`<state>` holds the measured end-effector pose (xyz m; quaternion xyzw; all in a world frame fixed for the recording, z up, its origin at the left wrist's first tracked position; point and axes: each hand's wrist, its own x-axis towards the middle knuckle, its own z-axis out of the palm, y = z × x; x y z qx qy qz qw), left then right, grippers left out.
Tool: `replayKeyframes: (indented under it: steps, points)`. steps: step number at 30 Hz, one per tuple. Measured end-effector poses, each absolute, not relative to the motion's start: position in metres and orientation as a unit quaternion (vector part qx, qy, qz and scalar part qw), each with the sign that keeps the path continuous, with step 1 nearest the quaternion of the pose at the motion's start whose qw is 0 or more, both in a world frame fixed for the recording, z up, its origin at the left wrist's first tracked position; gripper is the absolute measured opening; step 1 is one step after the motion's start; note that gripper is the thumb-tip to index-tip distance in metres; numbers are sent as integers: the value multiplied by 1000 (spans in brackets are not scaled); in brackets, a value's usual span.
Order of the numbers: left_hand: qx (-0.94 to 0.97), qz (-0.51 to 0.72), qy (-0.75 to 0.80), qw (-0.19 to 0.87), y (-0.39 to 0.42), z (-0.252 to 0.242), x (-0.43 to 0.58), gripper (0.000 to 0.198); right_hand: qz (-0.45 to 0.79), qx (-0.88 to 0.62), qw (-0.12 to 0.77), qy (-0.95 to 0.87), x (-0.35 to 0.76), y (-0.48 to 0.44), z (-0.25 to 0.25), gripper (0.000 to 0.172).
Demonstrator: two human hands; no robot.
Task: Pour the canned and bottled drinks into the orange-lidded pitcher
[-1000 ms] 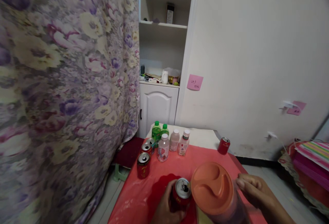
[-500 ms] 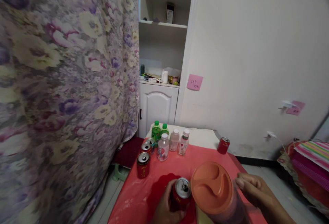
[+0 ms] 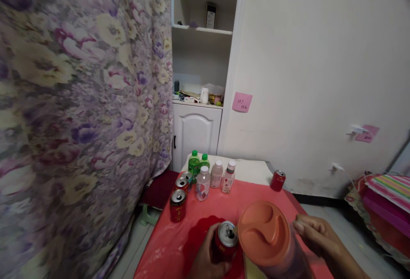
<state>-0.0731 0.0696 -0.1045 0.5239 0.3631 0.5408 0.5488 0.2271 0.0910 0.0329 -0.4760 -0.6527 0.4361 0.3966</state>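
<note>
My left hand (image 3: 206, 255) is wrapped round a red drink can (image 3: 226, 247) with an opened silver top, near the front of the table. Just right of it is a pitcher (image 3: 288, 257) with a round orange lid (image 3: 264, 233) and a see-through body. The lid's left edge, where the spout is, meets the can's top by its opening. At the pitcher's right side my right hand (image 3: 315, 232) is closed, apparently round its handle, which is mostly hidden. Whether liquid is flowing I cannot tell. Something yellowish (image 3: 253, 268) shows beneath the pitcher.
Dark red cans (image 3: 178, 206) stand at the table's left edge. Behind them are green bottles (image 3: 194, 165) and clear white-capped bottles (image 3: 203, 185). One red can (image 3: 277, 180) stands at the far right. A red cloth (image 3: 250, 191) covers the table; a floral curtain (image 3: 86, 99) hangs left.
The view has shifted very slightly. Both hands, the can and the pitcher hold the same positions.
</note>
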Motion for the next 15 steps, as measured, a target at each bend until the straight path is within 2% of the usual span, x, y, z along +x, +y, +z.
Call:
replayKeyframes:
  steps: [15]
  points:
    - [501, 533, 382, 565, 66, -87, -70, 85, 438, -476, 404, -647, 227, 91, 32, 61]
